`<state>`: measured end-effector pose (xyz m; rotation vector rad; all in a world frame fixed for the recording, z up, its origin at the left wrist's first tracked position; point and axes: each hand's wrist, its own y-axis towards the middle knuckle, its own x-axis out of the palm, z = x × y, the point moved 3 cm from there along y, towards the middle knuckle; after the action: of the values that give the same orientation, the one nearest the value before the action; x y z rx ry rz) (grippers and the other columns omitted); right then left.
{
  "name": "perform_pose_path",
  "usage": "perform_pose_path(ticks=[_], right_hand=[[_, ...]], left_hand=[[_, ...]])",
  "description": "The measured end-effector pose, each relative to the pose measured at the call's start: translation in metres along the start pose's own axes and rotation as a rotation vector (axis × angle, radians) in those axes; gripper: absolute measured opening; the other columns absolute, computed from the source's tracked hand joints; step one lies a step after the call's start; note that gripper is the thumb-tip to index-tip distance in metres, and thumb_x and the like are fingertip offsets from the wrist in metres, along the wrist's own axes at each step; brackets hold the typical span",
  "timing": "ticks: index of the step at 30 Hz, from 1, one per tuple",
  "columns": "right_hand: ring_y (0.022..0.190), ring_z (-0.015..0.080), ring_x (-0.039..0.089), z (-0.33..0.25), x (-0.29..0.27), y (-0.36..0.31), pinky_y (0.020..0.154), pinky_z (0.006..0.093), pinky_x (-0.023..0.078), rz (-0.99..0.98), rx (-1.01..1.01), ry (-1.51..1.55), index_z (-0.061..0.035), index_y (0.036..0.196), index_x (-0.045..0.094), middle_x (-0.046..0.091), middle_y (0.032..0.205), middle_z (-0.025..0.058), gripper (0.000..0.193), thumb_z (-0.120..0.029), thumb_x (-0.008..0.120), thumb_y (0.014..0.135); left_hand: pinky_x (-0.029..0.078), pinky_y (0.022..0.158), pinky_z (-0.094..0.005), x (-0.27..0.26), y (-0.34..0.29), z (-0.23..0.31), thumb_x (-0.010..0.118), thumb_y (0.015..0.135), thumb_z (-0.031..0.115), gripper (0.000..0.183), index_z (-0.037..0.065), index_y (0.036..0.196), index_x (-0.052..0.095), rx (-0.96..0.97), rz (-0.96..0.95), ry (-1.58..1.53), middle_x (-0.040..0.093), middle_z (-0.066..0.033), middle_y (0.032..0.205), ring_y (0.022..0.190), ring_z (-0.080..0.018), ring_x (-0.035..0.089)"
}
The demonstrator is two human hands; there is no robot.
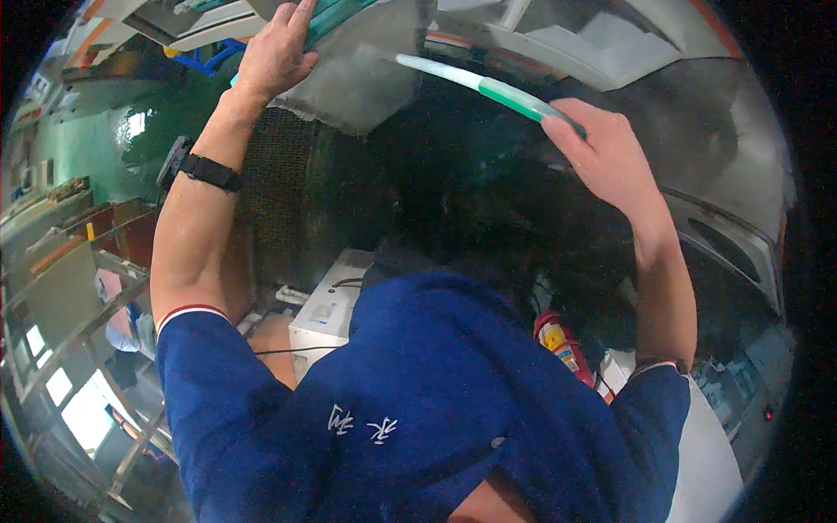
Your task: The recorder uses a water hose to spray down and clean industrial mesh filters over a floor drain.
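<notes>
Raised at the upper left, my left hand (277,57) has its fingers closed at the edge of a teal-green panel-like thing (338,19). The upper border of the view cuts off its far end, and I cannot make out its kind. At the upper right, my right hand (606,152) grips the near end of a long, narrow green-and-white strip (484,84). The strip slants up toward the middle, narrowing to a pale tip. Beyond it, between my hands, lies a greyish, see-through-looking surface (366,83).
A white box (327,305) with a cable stands left of my body. A red fire extinguisher (562,344) is on the right. Wooden racks with upright boards (65,279) line the left side. White framed panels (602,48) lean at the far right.
</notes>
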<state>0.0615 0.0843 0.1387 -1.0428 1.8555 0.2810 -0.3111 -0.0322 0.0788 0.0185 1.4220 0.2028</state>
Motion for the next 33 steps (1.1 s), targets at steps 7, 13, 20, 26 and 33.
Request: perform_pose_path(ticks=[7,13,20,26,33], right_hand=[[0.082,0.0436,0.066,0.005,0.017,0.026,0.072,0.0481,0.052,0.021,0.021,0.035,-0.0062,0.103,0.068,0.068,0.084,0.0205,0.036,-0.039,0.057,0.097],[0.085,0.044,0.067,0.01,0.043,0.058,0.076,0.0509,0.053,0.03,-0.04,-0.002,-0.0064,0.099,0.069,0.07,0.088,0.0204,0.038,-0.042,0.055,0.097],[0.093,0.0438,0.068,0.032,0.122,0.14,0.084,0.0534,0.054,0.017,-0.05,-0.045,-0.0084,0.1,0.072,0.072,0.093,0.019,0.04,-0.043,0.051,0.097],[0.093,0.0422,0.068,0.07,0.176,0.149,0.08,0.0515,0.053,-0.065,0.115,-0.07,-0.0091,0.104,0.07,0.071,0.097,0.0195,0.037,-0.042,0.055,0.097],[0.083,0.0444,0.068,0.033,0.117,0.097,0.072,0.0542,0.055,0.098,0.027,0.169,-0.0127,0.1,0.069,0.071,0.086,0.0177,0.036,-0.045,0.054,0.097]], left_hand=[[0.051,0.083,-0.0501,0.006,0.0,0.001,0.071,0.071,0.006,0.081,0.003,0.144,0.037,0.009,0.004,0.035,0.052,-0.0237,0.115,0.101,-0.046,0.058],[0.052,0.082,-0.0495,0.005,0.003,0.001,0.072,0.069,0.005,0.082,0.003,0.144,0.037,0.037,0.012,0.033,0.052,-0.0225,0.113,0.1,-0.0452,0.059],[0.052,0.08,-0.0495,0.006,0.016,0.022,0.073,0.069,0.004,0.083,0.005,0.144,0.037,0.128,0.008,-0.004,0.052,-0.0219,0.112,0.098,-0.045,0.059],[0.05,0.088,-0.0525,0.014,0.026,0.008,0.071,0.07,0.005,0.084,0.005,0.146,0.035,-0.09,-0.073,0.045,0.052,-0.0253,0.123,0.107,-0.0485,0.057],[0.049,0.091,-0.0537,0.008,0.017,-0.036,0.068,0.07,0.005,0.083,0.001,0.146,0.035,-0.06,0.054,0.051,0.05,-0.0293,0.128,0.111,-0.0513,0.055]])
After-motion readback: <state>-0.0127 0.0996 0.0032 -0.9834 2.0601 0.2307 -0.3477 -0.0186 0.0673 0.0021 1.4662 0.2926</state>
